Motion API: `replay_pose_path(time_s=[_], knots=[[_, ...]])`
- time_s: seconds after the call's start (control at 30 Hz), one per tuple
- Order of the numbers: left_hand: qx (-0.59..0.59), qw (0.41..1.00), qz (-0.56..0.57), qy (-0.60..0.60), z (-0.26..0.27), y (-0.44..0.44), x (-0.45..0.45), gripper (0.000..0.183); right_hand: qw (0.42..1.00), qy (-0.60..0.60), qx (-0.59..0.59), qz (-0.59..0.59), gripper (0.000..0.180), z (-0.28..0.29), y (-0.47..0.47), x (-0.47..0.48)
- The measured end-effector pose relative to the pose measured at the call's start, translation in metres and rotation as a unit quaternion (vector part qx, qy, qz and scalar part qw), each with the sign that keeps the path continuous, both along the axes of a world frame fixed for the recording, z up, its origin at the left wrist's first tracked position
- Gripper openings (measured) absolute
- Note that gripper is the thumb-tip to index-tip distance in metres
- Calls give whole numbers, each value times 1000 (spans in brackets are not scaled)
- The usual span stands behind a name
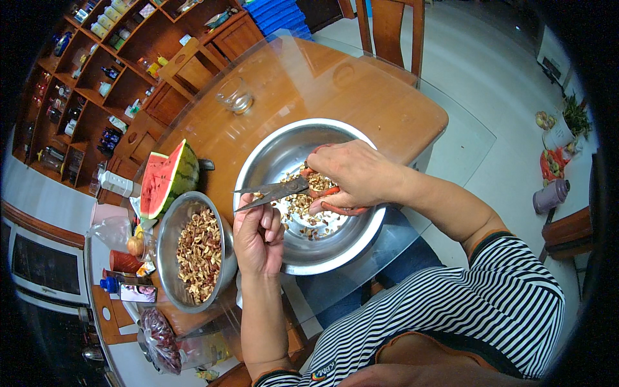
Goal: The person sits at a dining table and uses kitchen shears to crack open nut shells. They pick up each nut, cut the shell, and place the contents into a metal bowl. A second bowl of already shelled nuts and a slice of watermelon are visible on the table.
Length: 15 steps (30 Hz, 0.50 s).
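Observation:
My right hand (358, 174) grips the orange handles of a pair of scissors (285, 188), whose dark, worn blades are spread apart and point left. Between the blades, my left hand (258, 232) pinches a small piece of walnut (258, 195) in its fingertips. Both hands are over a wide stainless steel basin (353, 251), the left one at its near-left rim. Small chopped nut bits (309, 220) lie scattered on the basin's bottom. To the left stands a deeper steel bowl (167, 242) holding many larger walnut kernels (199, 256).
A cut watermelon wedge (171, 179) rests beyond the steel bowl. Farther back on the glass-topped wooden table (387, 101) is a drinking glass (235, 99). A phone (138, 293) with a lit screen, a blue-capped bottle (110, 284) and a plastic bag of dark red food (162, 343) are at left.

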<state>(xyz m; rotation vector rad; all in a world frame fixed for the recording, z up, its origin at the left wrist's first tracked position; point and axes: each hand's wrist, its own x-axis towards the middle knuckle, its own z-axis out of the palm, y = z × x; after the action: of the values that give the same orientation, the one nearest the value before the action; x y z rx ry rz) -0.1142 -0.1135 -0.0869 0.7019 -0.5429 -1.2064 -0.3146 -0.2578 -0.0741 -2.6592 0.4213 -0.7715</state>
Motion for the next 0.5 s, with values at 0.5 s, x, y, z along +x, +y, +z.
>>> replay_pose_path(time_s=[0.5], knots=[[6, 998, -48, 50, 5, 3, -7, 13, 999, -23, -20, 9, 63, -6, -1, 2]])
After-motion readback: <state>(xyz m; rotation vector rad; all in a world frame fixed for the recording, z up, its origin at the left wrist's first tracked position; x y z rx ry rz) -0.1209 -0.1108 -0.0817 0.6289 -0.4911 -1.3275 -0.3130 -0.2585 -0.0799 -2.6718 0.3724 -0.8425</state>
